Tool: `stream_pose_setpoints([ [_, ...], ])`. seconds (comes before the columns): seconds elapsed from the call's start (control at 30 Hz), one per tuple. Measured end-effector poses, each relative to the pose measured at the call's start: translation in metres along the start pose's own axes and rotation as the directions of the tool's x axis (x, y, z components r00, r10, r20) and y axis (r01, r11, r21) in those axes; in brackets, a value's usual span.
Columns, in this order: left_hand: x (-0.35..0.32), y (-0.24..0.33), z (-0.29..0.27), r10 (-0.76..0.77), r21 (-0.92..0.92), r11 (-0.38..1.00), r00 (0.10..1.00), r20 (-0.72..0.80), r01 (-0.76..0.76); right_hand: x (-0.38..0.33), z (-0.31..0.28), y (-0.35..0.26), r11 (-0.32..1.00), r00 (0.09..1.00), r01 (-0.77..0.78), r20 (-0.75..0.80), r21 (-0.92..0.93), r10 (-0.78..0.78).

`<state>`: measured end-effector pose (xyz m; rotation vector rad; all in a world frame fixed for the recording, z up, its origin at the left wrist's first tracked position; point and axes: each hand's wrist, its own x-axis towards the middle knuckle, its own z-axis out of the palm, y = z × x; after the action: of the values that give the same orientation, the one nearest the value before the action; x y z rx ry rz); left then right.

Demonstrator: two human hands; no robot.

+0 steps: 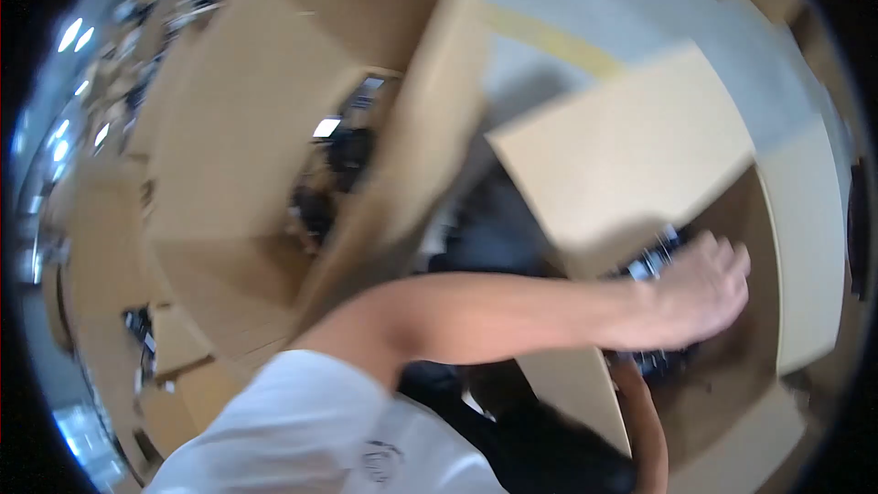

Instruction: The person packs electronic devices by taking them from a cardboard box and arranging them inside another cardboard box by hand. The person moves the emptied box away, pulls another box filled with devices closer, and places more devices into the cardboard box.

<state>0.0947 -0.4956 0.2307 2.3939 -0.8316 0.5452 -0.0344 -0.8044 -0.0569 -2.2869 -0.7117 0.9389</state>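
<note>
My left arm stretches across the view from a white sleeve. My left hand [700, 293] is over an open cardboard box [768, 256] at the right; its fingers look bent, but blur hides whether they hold anything. Beneath and beside it, dark items with shiny, pale parts [649, 261] lie in the box, too smeared to name. A forearm, apparently my right, rises from the lower edge along the box's near wall. Of my right hand [626, 373] only a part shows; my left forearm and the box contents cover its fingers.
A large, deep cardboard box [229, 128] stands open at the left, with dark and pale items [347, 146] at its bottom. Raised flaps [631, 155] surround the right box. A yellow line [558, 41] crosses the grey floor. More cardboard and piled goods fill the far left.
</note>
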Motion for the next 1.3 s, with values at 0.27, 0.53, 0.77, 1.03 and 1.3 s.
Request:
stream_pose_setpoints([
  [0.27, 0.033, -0.008, -0.011, 0.415, -0.038, 0.894, 0.791, 0.450, -0.447, 0.043, -0.139, -0.206, 0.820, 0.979, -0.191, 0.047, 0.540, 0.197],
  [0.53, -0.038, -0.143, -0.277, -0.075, -0.388, 0.921, 0.960, -0.270, -0.038, 0.054, -0.123, -0.324, 0.889, 0.982, -0.182, 0.032, 0.420, 0.186],
  [0.77, -0.414, -0.262, -0.250, -0.557, 0.217, 0.798, 0.549, 0.623, 0.562, 0.064, -0.124, -0.337, 0.940, 0.976, -0.212, 0.016, 0.267, 0.216],
  [1.03, -0.603, -0.278, -0.123, -0.559, 0.545, 0.811, -0.009, 0.829, -0.211, 0.065, -0.121, -0.333, 0.943, 0.961, -0.271, -0.009, 0.194, 0.278],
  [1.3, -0.542, -0.293, -0.206, -0.495, 0.475, 0.782, -0.062, 0.867, 0.403, 0.064, -0.123, -0.338, 0.949, 0.965, -0.242, -0.053, 0.201, 0.257],
])
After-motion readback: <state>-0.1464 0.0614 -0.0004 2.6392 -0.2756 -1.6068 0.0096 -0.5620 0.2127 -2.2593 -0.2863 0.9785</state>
